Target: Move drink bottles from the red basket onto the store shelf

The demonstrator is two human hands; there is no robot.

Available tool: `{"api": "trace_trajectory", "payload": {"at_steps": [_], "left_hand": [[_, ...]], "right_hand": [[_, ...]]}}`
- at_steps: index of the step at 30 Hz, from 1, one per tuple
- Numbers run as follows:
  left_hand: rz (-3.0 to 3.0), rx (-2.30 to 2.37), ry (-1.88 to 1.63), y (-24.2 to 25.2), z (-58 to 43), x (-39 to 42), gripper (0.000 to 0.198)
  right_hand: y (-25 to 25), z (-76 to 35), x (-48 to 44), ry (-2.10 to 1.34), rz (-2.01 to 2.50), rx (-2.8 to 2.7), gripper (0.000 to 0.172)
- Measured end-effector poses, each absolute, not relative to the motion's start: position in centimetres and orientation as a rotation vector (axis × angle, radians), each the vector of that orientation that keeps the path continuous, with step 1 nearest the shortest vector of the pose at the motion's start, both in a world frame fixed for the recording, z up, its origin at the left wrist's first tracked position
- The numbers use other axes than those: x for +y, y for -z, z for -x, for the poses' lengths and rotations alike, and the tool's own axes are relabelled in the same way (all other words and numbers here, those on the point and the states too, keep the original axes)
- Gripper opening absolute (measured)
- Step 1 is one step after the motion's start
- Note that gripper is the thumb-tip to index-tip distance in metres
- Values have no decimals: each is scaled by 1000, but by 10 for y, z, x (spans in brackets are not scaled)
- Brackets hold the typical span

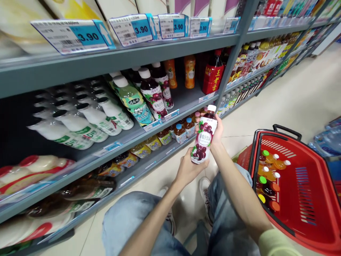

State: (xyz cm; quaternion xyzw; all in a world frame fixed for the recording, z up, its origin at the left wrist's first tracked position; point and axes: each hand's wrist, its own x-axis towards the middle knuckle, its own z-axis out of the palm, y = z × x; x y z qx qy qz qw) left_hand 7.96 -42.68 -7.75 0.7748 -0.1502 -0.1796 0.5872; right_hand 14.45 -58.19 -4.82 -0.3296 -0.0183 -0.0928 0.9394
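Observation:
A bottle of grape juice with a white cap and a grape-printed label is held in front of the shelves, its label facing me. My left hand wraps round its base from below. Around its upper part, just under the cap, my right hand is closed. Both hands touch the bottle, which leans slightly to the right. Similar grape juice bottles stand on the shelf beyond, beside a green-labelled bottle.
At my right stands a red shopping basket with several capped bottles inside. Grey shelving with price tags runs along the left. White milk-drink bottles fill the middle shelf. Wrapped water bottles lie at the far right. Tiled floor stretches ahead.

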Motion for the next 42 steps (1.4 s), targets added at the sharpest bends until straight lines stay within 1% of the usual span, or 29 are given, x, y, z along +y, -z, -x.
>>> {"api": "trace_trajectory", "payload": {"at_steps": [6, 13, 16, 27, 32, 42], "left_hand": [[-1934, -324, 342, 65, -81, -426, 42], [-2047, -309, 290, 63, -79, -430, 45], [-2057, -317, 277, 64, -79, -430, 43], [-1906, -259, 375, 63, -85, -427, 39], [-1867, -238, 409, 64, -84, -424, 39], [-2082, -261, 278, 72, -83, -426, 50]], "right_hand": [[48, -146, -579, 234, 650, -20, 39], [46, -143, -576, 267, 715, 37, 41], [46, -141, -576, 269, 764, 32, 42], [45, -144, -572, 268, 714, 24, 38], [45, -144, -568, 257, 719, 31, 39], [48, -145, -566, 296, 688, 13, 39]]}}
